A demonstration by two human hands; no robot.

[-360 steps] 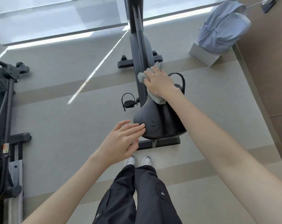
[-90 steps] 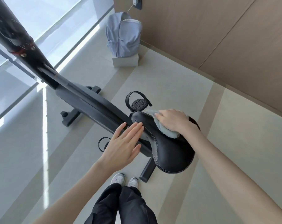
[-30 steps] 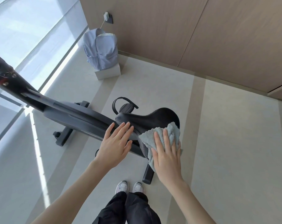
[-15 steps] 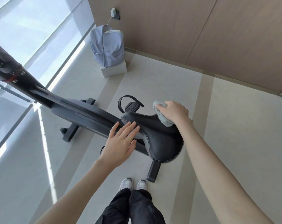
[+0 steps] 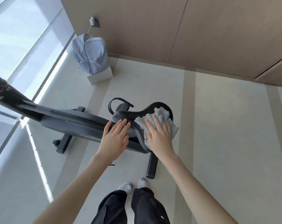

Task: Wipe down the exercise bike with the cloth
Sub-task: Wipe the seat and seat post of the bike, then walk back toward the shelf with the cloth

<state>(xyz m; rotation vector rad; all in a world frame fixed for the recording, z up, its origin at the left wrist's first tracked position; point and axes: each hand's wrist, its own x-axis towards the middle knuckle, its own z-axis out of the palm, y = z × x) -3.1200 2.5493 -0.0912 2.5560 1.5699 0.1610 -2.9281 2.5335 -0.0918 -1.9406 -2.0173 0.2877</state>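
pressing flat, grip uncurled, the right hand (image 5: 160, 139) pins the cloth (image 5: 161, 113) on the saddle (image 5: 125, 114).

A: Where does the view sit?
B: There is just one: a wide-angle camera on the person's head, facing forward and steeply down, so the shoes (image 5: 125, 187) show almost straight beneath, near the bottom edge.
A: How near is it?
B: Close. The left hand (image 5: 112, 141) and right hand (image 5: 159, 138) reach the saddle (image 5: 125, 115) mid-frame, arms running up from the lower corners.
A: And the edges?
B: The lens bends the window (image 5: 15, 38) along the left; the wood wall (image 5: 153, 29) spans the top
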